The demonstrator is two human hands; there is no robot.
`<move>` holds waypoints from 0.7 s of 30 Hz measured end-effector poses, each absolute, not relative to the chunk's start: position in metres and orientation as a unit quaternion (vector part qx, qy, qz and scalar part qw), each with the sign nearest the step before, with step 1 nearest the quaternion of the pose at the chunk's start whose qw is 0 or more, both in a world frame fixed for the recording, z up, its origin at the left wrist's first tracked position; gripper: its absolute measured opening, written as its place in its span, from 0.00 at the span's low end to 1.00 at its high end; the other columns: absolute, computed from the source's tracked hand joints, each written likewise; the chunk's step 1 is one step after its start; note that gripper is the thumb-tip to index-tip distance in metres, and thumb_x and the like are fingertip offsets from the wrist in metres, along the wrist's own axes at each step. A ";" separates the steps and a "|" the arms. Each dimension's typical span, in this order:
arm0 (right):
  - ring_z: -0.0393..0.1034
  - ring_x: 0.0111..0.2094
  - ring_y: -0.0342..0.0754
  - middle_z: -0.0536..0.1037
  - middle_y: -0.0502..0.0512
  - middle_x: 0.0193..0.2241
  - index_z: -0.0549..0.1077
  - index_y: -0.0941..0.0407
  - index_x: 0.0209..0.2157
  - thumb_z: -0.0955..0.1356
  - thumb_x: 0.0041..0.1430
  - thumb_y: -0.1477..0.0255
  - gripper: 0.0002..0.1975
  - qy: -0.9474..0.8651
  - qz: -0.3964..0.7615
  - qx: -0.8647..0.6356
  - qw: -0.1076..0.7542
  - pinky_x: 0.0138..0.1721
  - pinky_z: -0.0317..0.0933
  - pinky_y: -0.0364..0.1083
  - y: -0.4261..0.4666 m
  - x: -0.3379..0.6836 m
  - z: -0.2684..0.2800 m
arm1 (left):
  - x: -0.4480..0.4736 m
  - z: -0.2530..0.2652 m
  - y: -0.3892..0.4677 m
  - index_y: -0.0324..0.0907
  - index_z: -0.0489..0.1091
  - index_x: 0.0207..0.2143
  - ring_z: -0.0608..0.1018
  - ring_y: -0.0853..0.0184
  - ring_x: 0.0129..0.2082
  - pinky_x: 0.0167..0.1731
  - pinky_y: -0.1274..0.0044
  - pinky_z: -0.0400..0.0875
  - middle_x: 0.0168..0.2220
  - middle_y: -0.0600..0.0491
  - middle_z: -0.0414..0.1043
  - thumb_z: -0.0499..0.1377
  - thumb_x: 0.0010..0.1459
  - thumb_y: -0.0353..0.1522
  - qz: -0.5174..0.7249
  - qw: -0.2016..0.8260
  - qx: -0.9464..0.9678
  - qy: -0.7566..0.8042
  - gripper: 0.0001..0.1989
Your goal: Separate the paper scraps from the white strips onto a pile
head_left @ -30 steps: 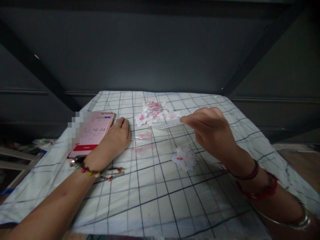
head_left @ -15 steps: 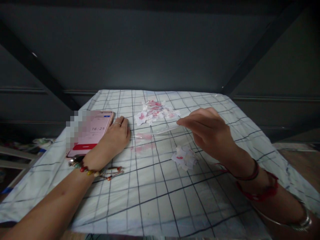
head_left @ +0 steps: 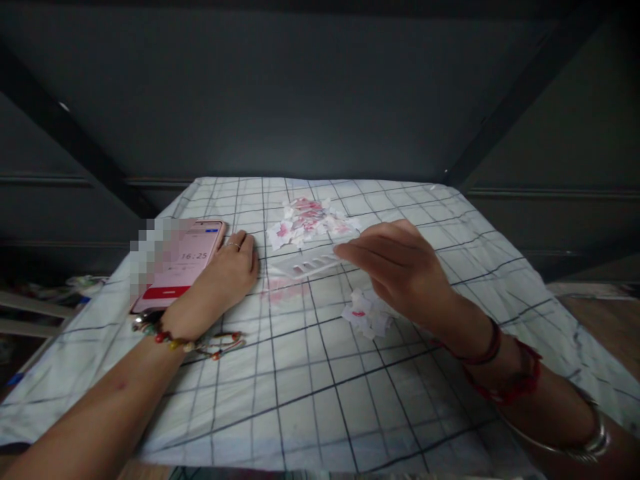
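My left hand [head_left: 233, 267] rests palm down on the cloth, against the right edge of the phone [head_left: 175, 273], holding nothing, its fingers slightly bent. Over the middle of the table, my right hand [head_left: 395, 260] pinches a thin, translucent whitish plastic strip [head_left: 320, 263] with slot-like gaps; its exact kind is unclear. Beneath and left of the strip, a blurred pink patch [head_left: 285, 291] shows. Beyond it spreads a larger heap of torn paper scraps [head_left: 307, 223], white with pink marks. Below my right hand lies a smaller pile of paper scraps [head_left: 369, 315], partly overlapped by the hand.
A white cloth with dark grid lines [head_left: 300, 407] covers the table. Behind the table's far edge stands a dark grey panel [head_left: 315, 100]. Pale slats [head_left: 35, 310] and clutter appear beyond the left edge.
My right hand has moved left and slightly turned the plastic strip, so its gapped face shows more. The left hand stays by the phone. Both paper piles look unchanged.
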State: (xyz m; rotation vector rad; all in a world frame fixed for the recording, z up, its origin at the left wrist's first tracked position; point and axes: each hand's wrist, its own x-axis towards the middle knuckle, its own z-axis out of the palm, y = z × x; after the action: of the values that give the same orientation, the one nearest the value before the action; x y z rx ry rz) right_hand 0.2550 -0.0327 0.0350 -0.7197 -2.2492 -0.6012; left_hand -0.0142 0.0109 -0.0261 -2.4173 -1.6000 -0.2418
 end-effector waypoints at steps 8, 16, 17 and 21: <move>0.70 0.32 0.44 0.78 0.49 0.28 0.72 0.54 0.36 0.60 0.56 0.86 0.15 -0.863 -0.227 -0.273 0.360 0.32 0.61 0.45 -0.034 0.269 0.044 | -0.015 -0.026 0.010 0.26 0.62 0.50 0.66 0.52 0.55 0.58 0.55 0.56 0.51 0.31 0.64 0.41 0.61 0.29 -0.104 0.069 -0.821 -0.558 0.21; 0.68 0.28 0.43 0.76 0.48 0.25 0.71 0.55 0.36 0.61 0.51 0.88 0.17 -0.886 -0.232 -0.254 0.309 0.30 0.60 0.44 -0.042 0.274 0.050 | -0.011 -0.024 0.007 0.29 0.64 0.46 0.68 0.54 0.52 0.58 0.58 0.57 0.49 0.33 0.66 0.40 0.62 0.29 -0.104 0.089 -0.817 -0.560 0.19; 0.68 0.29 0.44 0.76 0.48 0.27 0.71 0.55 0.37 0.61 0.52 0.87 0.17 -0.881 -0.233 -0.255 0.323 0.31 0.60 0.45 -0.042 0.274 0.050 | -0.011 -0.023 0.007 0.29 0.65 0.46 0.68 0.54 0.51 0.58 0.57 0.56 0.48 0.34 0.66 0.40 0.62 0.29 -0.104 0.090 -0.819 -0.557 0.18; 0.68 0.31 0.46 0.76 0.50 0.28 0.70 0.53 0.42 0.61 0.53 0.85 0.18 -0.850 -0.267 -0.295 0.346 0.31 0.58 0.47 -0.035 0.275 0.043 | -0.011 -0.024 0.007 0.28 0.63 0.48 0.69 0.54 0.51 0.56 0.58 0.59 0.50 0.33 0.65 0.40 0.62 0.28 -0.095 0.094 -0.812 -0.568 0.19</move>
State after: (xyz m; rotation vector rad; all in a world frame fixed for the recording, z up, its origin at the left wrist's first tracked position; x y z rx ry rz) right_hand 0.2746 -0.0345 0.0428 -0.7661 -2.2049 -0.6937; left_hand -0.0109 0.0068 -0.0242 -2.4083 -1.6853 -0.2820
